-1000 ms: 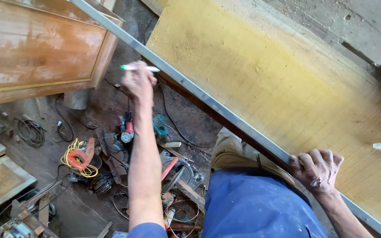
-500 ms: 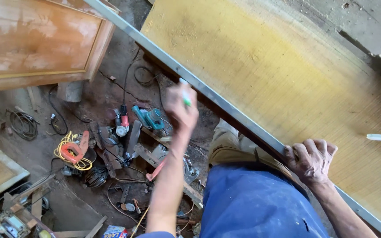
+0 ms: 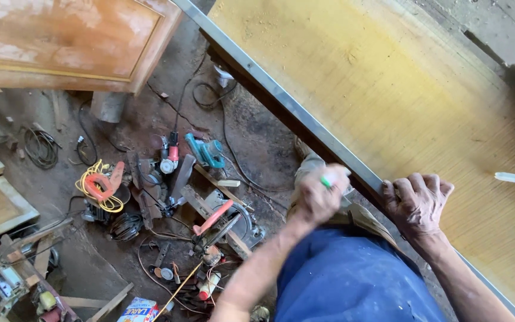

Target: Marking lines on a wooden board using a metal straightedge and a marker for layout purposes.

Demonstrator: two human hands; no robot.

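left hand (image 3: 317, 200) grips green-tipped marker (image 3: 326, 182); right hand (image 3: 415, 203) holds metal straightedge (image 3: 281, 98).

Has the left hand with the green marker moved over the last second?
Yes. The left hand, holding the green marker, has drawn back along the metal straightedge toward the right hand gripping it.

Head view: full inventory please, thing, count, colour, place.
board: 1, yellow, upper right, metal strip along its edge
small white object: 1, on the board, far right
wooden door panel: 1, orange-brown, top left
power tool: 1, teal, on the floor at centre
cable coil: 1, yellow, floor left
marker: 1, green and white, in the left hand
trousers: blue, bottom centre
left hand: closed round the marker, beside the strip
right hand: gripping the board's edge
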